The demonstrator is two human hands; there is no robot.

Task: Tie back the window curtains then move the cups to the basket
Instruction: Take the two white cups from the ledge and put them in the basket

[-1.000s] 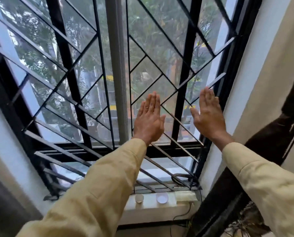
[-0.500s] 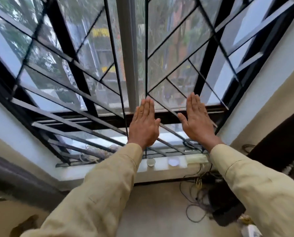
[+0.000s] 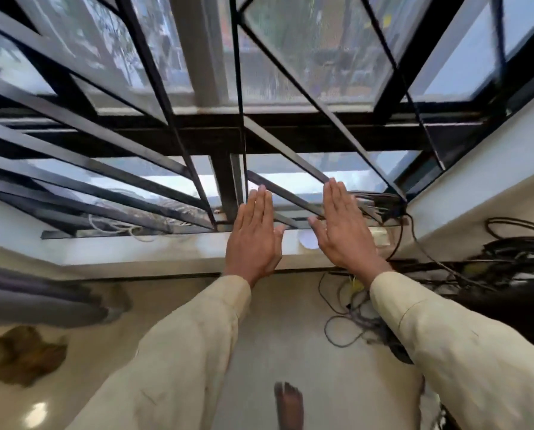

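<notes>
Hands: your left hand and right hand are both held flat, palms away from you, fingers straight and pressed side by side, thumbs out; neither pinches or holds anything
Cups: one pale round white cup shows on the white window sill in the gap between your thumbs, partly covered by the right hand; a second cup cannot be made out, it may sit behind your left palm
Key relation: the visible cup lies just beyond and below your palms, nearer the right thumb than the left, so the right hand looks the closer one for a downward reach
Curtains: dark grey gathered curtain fabric sits bunched at the far left below sill level, well apart from both hands; whether it is tied you cannot tell
Basket: not in view
Surroundings: black metal window grille right behind your fingertips, tangled black cables on the right, a bare foot on the pale floor
Writing: no brand, label or lettering can be read
</notes>
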